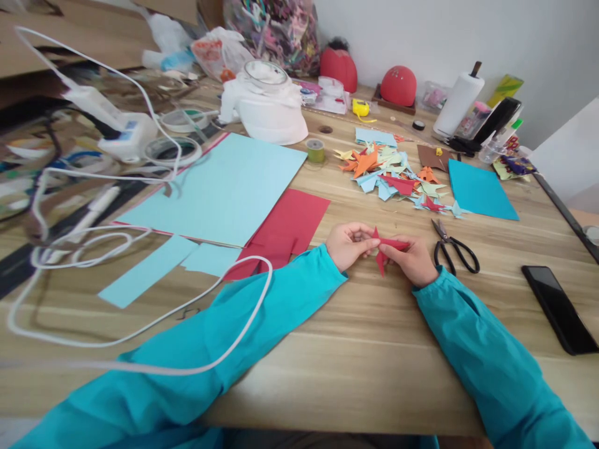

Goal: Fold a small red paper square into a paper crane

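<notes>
While the left hand [350, 244] pinches one side of a red folded paper [380, 258], the right hand [415, 258] pinches the other.
Its points show between the two hands over the wooden table [355, 362], left of the scissors [444, 239], nearer than the pile of paper figures [366, 163].

The sleeved left forearm [276, 308] extends diagonally from the lower left corner toward the frame's centre. The sleeved right forearm [472, 343] rises from the lower right corner, angled inward. The left hand [349, 245] and right hand [415, 260] are positioned close together right of centre, thumbs [367, 247] pointing toward each other, each in a pinch grip.
</notes>
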Demonstrator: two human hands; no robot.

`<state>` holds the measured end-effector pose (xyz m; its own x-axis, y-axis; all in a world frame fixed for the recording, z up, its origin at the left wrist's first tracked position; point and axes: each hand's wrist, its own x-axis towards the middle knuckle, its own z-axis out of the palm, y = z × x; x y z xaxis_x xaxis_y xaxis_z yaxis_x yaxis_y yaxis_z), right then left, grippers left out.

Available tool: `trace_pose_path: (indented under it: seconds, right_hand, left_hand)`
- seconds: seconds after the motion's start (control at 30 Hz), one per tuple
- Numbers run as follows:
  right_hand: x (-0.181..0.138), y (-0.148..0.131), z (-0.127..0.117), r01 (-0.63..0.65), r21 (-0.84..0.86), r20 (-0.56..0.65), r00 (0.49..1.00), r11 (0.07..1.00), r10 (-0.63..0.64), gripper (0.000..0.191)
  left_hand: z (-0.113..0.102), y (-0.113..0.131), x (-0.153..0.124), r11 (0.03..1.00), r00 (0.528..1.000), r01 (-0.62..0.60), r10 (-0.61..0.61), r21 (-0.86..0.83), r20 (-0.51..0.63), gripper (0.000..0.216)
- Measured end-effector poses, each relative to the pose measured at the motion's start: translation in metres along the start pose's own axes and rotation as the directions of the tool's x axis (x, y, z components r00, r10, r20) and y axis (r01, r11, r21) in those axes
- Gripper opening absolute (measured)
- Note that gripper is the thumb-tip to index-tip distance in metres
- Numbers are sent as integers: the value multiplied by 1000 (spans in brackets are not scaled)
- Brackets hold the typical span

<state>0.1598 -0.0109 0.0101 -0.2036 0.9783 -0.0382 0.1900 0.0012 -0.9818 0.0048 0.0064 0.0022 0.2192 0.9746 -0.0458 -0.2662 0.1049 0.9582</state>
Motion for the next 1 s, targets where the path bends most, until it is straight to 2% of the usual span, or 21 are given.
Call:
trace_pose_path:
  seconds: [0.33, 0.57, 0.73, 1.0]
  right_hand:
    - [0, 4, -1, 35, -41, -43, 998, 999, -37, 28]
    - [-1, 2, -1, 30, -30, 0, 1000, 999, -30, 27]
    - [-1, 1, -1, 22, -21, -11, 1000, 1000, -23, 24]
    - [1, 8, -3, 11, 48, -58, 998, 999, -8, 27]
  left_hand:
    - [-3, 1, 1, 999, 997, 34, -35, 12, 74, 35]
    - [-4, -1, 1, 999, 996, 40, -42, 30, 83, 34]
    - [-2, 1, 0, 998, 992, 54, -58, 33, 116, 34]
    - [-1, -2, 0, 999, 997, 27, -24, -40, 74, 41]
